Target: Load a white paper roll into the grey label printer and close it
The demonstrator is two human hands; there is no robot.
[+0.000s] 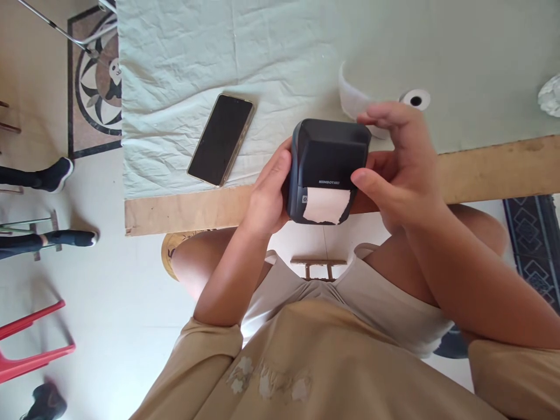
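The left hand [266,195] and the right hand [396,169] are clamped on opposite sides of a small dark label printer [328,166], held in the air just above the near edge of the desk [481,172]. The left fingers wrap its left side; the right thumb lies on its front right corner, and the other right fingers curl over the top at the back. The printer's front face, with a printed brand name, is turned toward the person. A strip of pale paper [326,205] hangs out of the slot in that face, its lower edge torn and ragged. The printer's longer side runs left to right.

Behind the right hand, on the pale green cloth [284,52] that covers the desk, lies a white paper roll [415,99] with a loose curl of tape [352,99] beside it. A dark phone [221,139] lies face up to the left on the cloth, its long axis slanted. A crumpled white wad [551,96] sits at the far right edge.
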